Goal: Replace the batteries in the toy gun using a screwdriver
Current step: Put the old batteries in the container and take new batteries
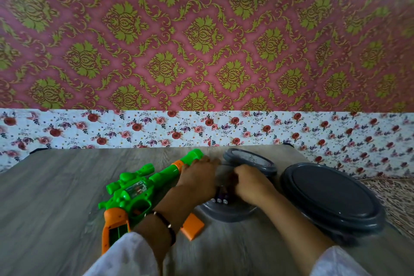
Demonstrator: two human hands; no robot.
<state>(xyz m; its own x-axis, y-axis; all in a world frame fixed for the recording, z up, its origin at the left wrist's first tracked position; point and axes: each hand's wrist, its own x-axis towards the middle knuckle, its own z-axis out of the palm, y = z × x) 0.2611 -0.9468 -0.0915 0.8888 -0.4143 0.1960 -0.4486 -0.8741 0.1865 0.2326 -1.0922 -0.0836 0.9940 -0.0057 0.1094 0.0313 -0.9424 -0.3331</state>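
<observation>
A green and orange toy gun [139, 192] lies on the wooden table [56, 197], muzzle pointing far right, with the battery bay in its orange handle [114, 228] open. Its orange cover [193, 227] lies loose beside my left forearm. A shallow grey dish [226, 213] holds several purple batteries [221, 199]. Both hands hover over this dish. My left hand [199, 175] lies back up, fingers stretched toward the far right. My right hand [252, 184] is curled with its fingertips down in the dish and hidden. No screwdriver can be picked out.
A second round grey dish [249, 160] stands just beyond my hands. A large grey lid [331, 199] lies at the table's right edge. A floral-papered wall [201, 127] runs close behind the table. Bare wood stretches to the left of the gun.
</observation>
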